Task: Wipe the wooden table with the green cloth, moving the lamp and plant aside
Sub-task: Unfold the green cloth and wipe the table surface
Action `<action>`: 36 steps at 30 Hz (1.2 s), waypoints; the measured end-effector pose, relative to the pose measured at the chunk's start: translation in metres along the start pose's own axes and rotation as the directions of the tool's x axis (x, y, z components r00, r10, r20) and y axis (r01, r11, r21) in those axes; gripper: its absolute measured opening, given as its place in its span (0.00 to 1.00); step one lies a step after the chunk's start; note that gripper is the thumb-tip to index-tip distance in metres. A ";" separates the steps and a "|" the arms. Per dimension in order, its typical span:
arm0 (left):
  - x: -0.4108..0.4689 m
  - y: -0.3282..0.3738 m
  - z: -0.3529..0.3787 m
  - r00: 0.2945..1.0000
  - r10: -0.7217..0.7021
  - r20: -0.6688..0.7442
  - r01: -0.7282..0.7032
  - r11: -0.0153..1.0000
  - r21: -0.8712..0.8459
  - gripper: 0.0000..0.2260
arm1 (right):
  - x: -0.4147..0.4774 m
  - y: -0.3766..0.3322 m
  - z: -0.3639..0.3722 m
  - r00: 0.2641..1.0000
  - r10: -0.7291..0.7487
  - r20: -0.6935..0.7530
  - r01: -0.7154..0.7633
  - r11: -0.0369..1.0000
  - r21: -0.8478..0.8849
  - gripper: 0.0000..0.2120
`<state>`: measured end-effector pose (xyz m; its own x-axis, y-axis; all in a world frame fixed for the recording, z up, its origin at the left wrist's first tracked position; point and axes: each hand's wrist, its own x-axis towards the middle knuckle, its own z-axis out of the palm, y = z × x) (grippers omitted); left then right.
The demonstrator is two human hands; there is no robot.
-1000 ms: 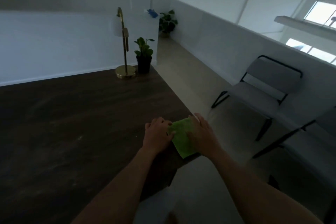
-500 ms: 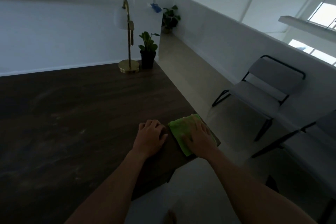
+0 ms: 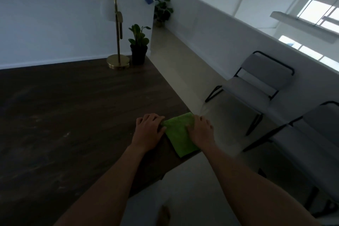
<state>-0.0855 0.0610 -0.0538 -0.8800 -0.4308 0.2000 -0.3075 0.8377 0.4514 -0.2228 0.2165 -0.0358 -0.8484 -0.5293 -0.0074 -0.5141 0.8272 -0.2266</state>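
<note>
Down at the near right corner of the table (image 3: 73, 115), the green cloth (image 3: 178, 134) lies folded flat, one side running along the table's right edge. The right hand (image 3: 200, 130) sits on top of it with its fingers laid out fairly straight, pressing it down. The left hand (image 3: 148, 130) is on the table just beside the cloth's left edge. Its fingers are bent and touch that edge, but honestly I can't tell if it's pinching the fabric or just resting against it.

Way over at the table's far right corner, the lamp (image 3: 118, 61) and the plant (image 3: 138, 42) stand side by side, with no hand near them.

So my read is that this is basically the start. Pale streaks and specks show across the middle and left of the table, so most of it looks unwiped. Shifting the lamp and plant and cleaning under them is all left to do. The light is dim though, so take the streaks with a grain of salt.
</note>
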 end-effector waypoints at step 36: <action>0.086 0.076 -0.154 0.966 0.147 -0.211 -0.214 0.913 -0.348 0.02 | 0.036 -0.065 -0.215 0.809 -0.577 -0.117 0.587 0.803 0.100 0.04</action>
<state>-0.1290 0.0353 0.1316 -0.8193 -0.3643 0.4427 0.0340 0.7400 0.6717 -0.2469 0.1843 0.1880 -0.4044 -0.8828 0.2391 -0.8986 0.3348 -0.2835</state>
